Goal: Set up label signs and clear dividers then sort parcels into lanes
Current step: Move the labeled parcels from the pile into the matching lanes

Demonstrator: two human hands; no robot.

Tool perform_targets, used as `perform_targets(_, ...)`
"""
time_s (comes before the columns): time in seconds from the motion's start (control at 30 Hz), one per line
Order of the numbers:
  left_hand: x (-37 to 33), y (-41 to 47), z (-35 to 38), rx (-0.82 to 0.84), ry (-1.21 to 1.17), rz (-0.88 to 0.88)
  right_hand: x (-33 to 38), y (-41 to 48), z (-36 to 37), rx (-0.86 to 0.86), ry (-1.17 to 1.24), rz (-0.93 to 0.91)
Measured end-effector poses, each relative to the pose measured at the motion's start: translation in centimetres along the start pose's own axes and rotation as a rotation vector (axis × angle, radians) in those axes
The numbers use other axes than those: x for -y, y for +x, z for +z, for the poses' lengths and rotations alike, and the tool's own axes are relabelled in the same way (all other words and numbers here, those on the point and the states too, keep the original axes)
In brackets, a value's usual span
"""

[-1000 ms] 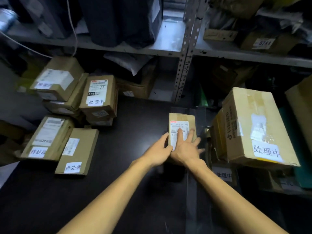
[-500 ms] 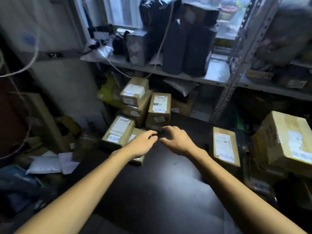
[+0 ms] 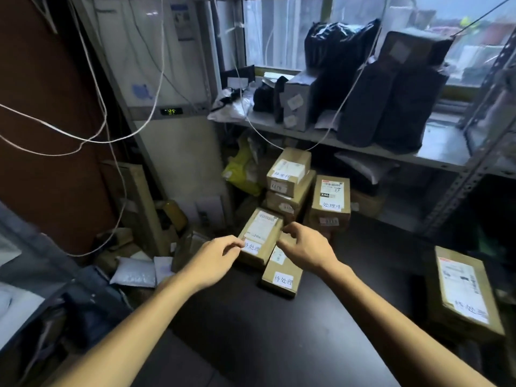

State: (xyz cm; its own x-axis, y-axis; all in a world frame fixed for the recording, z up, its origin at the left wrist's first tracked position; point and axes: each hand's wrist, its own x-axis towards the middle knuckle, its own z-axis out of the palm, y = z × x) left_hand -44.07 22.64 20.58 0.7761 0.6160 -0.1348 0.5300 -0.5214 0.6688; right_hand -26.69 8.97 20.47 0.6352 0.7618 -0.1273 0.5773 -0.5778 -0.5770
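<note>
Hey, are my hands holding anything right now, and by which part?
Cannot tell. Left hand and right hand flank the near end of the labelled box, fingers curled, but no grip is plainly closed.

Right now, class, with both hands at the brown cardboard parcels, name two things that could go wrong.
The labelled brown cardboard parcel between the left hand and right hand lies tilted on a flatter cardboard box; lifting it may shift that.
The stacked cardboard boxes behind sit askew and might topple if bumped.
</note>
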Motion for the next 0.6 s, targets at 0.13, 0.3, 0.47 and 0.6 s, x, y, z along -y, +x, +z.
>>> perform_targets(0.13, 1.6, 3.9, 2.8, 0.053, -0.096, -0.011, -2.3, 2.2, 2.9, -0.016, 0.03, 0.089)
perform_targets(0.3, 0.1, 11.4, 7.5, 0.184, -0.248, -0.015, -5.8, 6.7, 4.4, -0.12, 0.088, 0.205)
perform_targets(0.47, -2.6, 19.9, 11.0, 0.285, -0.229, -0.01, -10.2, 11.2, 2.0, -0.377, 0.106, 0.34)
perform_targets(0.6, -5.5, 25.2, 14.0, 0.271, -0.289, 0.006, -13.3, 15.2, -0.4, -0.473, 0.046, 0.444)
